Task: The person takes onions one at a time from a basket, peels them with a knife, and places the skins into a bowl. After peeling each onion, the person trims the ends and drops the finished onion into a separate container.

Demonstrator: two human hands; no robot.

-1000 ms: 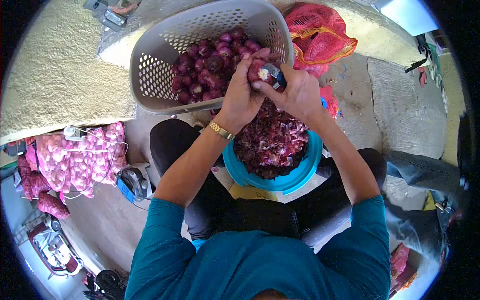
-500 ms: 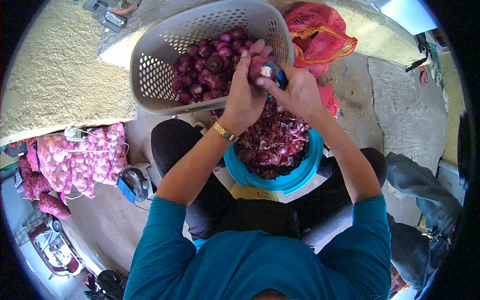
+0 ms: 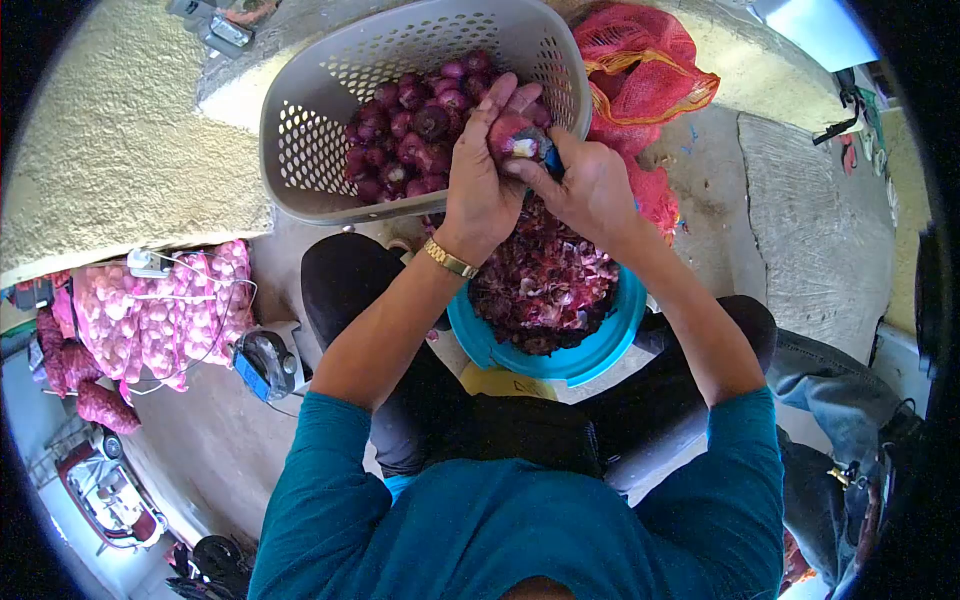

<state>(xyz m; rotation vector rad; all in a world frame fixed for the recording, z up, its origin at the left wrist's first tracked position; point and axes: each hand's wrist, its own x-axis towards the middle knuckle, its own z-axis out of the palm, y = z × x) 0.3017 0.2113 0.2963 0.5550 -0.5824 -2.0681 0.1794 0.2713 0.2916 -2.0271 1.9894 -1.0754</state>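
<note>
My left hand [image 3: 475, 190] is wrapped round a red onion [image 3: 510, 132] whose cut end shows pale. Against that onion, my right hand [image 3: 595, 190] grips a small knife [image 3: 553, 158]; only a blue and dark part of it shows between the fingers, and the blade is mostly hidden. Both hands meet over the near right edge of a grey perforated basket [image 3: 425, 28], which contains many red onions [image 3: 400, 125]. Below the hands, between my knees, a turquoise basin [image 3: 634, 310] is heaped with dry onion skins [image 3: 545, 285].
Red mesh sacks [image 3: 640, 60] lie right of the basket. To the left are pink net bags of pale bulbs [image 3: 165, 310] and a scale-like device [image 3: 268, 362] with a cable. Another person's trousers [image 3: 835, 385] show at the right. A textured wall [image 3: 120, 130] borders the upper left.
Both hands have shifted slightly left, and the onion has turned a little in my left hand. At the right, the other person's legs have moved.
</note>
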